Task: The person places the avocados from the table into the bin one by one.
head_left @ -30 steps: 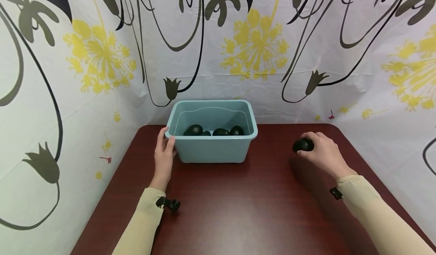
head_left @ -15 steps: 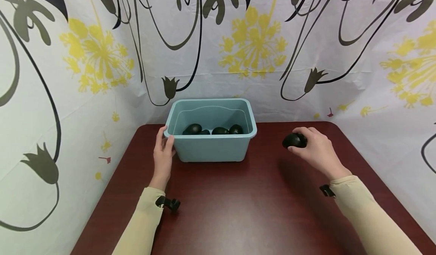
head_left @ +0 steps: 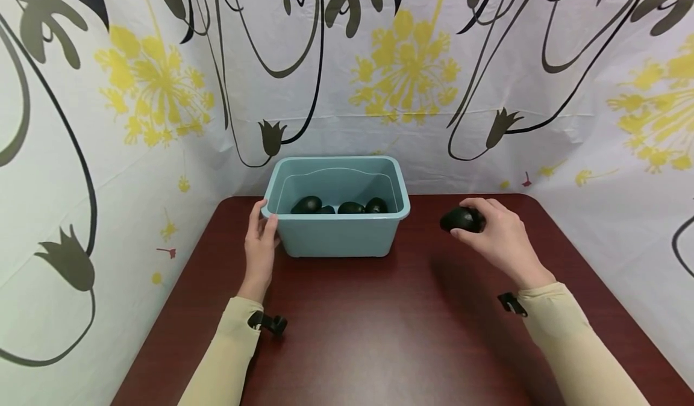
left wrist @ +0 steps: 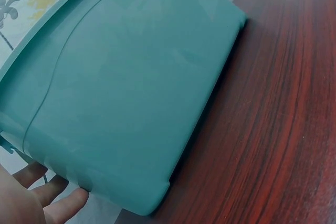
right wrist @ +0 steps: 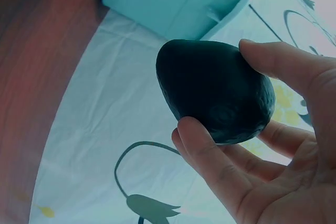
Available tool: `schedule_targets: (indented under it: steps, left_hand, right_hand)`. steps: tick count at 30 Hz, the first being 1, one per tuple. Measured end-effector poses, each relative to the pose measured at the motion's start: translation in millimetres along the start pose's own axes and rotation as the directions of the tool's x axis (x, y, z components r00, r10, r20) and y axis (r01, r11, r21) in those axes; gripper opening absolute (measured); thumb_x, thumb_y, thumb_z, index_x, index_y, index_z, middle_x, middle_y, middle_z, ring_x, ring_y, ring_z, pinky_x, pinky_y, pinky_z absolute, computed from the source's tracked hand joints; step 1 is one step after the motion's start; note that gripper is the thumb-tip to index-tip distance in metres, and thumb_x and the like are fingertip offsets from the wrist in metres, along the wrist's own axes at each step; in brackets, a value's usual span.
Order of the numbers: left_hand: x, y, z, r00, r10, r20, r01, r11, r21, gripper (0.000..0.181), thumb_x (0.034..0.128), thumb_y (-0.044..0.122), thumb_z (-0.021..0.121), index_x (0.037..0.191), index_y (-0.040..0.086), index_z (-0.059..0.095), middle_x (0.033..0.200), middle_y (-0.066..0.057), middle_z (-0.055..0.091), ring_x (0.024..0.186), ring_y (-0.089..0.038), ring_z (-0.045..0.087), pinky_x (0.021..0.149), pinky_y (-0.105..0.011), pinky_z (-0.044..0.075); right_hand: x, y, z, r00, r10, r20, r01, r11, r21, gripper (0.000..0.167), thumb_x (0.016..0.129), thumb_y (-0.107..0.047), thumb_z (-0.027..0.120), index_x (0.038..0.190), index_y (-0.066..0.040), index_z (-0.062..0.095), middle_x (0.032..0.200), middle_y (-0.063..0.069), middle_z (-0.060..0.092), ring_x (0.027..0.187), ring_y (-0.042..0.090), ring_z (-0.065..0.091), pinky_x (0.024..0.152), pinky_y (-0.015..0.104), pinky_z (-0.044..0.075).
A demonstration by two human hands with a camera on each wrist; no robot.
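A dark green avocado [head_left: 458, 219] is pinched between the thumb and fingers of my right hand [head_left: 501, 240], above the right part of the table. The right wrist view shows the same avocado [right wrist: 215, 90] gripped by its sides, its narrower end pointing away from the palm. My left hand [head_left: 259, 255] holds the front left corner of a light blue plastic bin [head_left: 338, 237], thumb at the front and fingers round the side. In the left wrist view, fingertips [left wrist: 71, 203] touch the bin's wall. Several avocados [head_left: 307, 205] lie inside the bin, partly hidden by its front wall.
The bin stands at the back of a dark red wooden table [head_left: 347, 334]. A white cloth [head_left: 336, 93] with a yellow and grey flower print hangs behind the table and at both sides.
My right hand has moved left with the avocado, towards the bin, and slightly up in the view. My left hand and the bin have stayed in place.
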State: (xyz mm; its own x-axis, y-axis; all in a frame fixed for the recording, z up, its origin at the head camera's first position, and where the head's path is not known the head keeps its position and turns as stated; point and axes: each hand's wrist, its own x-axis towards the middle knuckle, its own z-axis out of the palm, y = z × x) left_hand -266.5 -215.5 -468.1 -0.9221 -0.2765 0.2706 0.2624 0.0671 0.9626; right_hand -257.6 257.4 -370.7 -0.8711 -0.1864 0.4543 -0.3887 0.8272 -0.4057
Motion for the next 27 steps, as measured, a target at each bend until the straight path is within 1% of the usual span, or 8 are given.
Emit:
schedule_targets:
  steps: [3, 7, 15, 22, 27]
  left_hand:
    - [-0.1, -0.1, 0.1, 1.000, 0.003, 0.000, -0.003, 1.000, 0.006, 0.054, 0.0997, 0.052, 0.057, 0.150, 0.049, 0.037, 0.149, -0.005, 0.044, 0.128, -0.026, 0.049, 0.102, -0.062, 0.041]
    - [-0.3, 0.1, -0.6, 1.000, 0.002, 0.007, -0.002, 1.000, 0.008, 0.055, 0.0999, 0.051, 0.057, 0.150, 0.049, 0.036, 0.150, -0.005, 0.043, 0.129, -0.028, 0.048, 0.102, -0.063, 0.040]
    - [0.7, -2.4, 0.2, 1.000, 0.002, -0.010, -0.002, 1.000, 0.015, 0.054, 0.0992, 0.054, 0.057, 0.149, 0.049, 0.037, 0.149, -0.005, 0.044, 0.128, -0.027, 0.049, 0.101, -0.062, 0.041]
    - [-0.3, -1.6, 1.6, 1.000, 0.008, -0.026, -0.007, 1.000, 0.018, 0.053, 0.0981, 0.056, 0.058, 0.148, 0.050, 0.040, 0.145, -0.006, 0.048, 0.125, -0.024, 0.051, 0.099, -0.062, 0.043]
    - [0.3, -0.9, 1.2, 1.000, 0.005, -0.025, -0.004, 1.000, 0.015, 0.053, 0.0977, 0.056, 0.058, 0.147, 0.050, 0.040, 0.143, -0.005, 0.049, 0.124, -0.024, 0.052, 0.099, -0.062, 0.044]
  right_hand:
    - [0.1, -5, 0, 1.000, -0.002, -0.015, 0.002, 1.000, 0.004, 0.051, 0.082, -0.035, 0.084, 0.127, -0.019, 0.063, 0.110, 0.005, 0.060, 0.084, 0.023, 0.055, 0.072, 0.044, 0.043]
    - [0.3, -12, -2, 0.999, -0.004, -0.038, 0.004, 1.000, 0.022, 0.051, 0.082, -0.034, 0.085, 0.125, -0.019, 0.064, 0.107, 0.004, 0.060, 0.080, 0.020, 0.053, 0.070, 0.041, 0.042]
    - [0.4, -23, -3, 0.998, -0.005, -0.062, 0.008, 0.999, 0.047, 0.048, 0.081, -0.034, 0.085, 0.124, -0.022, 0.065, 0.106, -0.001, 0.060, 0.079, 0.017, 0.052, 0.070, 0.039, 0.041]
    - [0.2, -29, -3, 0.996, -0.021, -0.086, 0.026, 0.998, 0.055, 0.049, 0.081, -0.032, 0.086, 0.124, -0.023, 0.065, 0.109, -0.002, 0.061, 0.078, 0.015, 0.054, 0.070, 0.035, 0.042]
    - [-0.2, -34, -4, 0.996, -0.027, -0.088, 0.033, 0.997, 0.065, 0.050, 0.082, -0.034, 0.085, 0.126, -0.022, 0.065, 0.110, -0.002, 0.061, 0.078, 0.017, 0.056, 0.069, 0.034, 0.043]
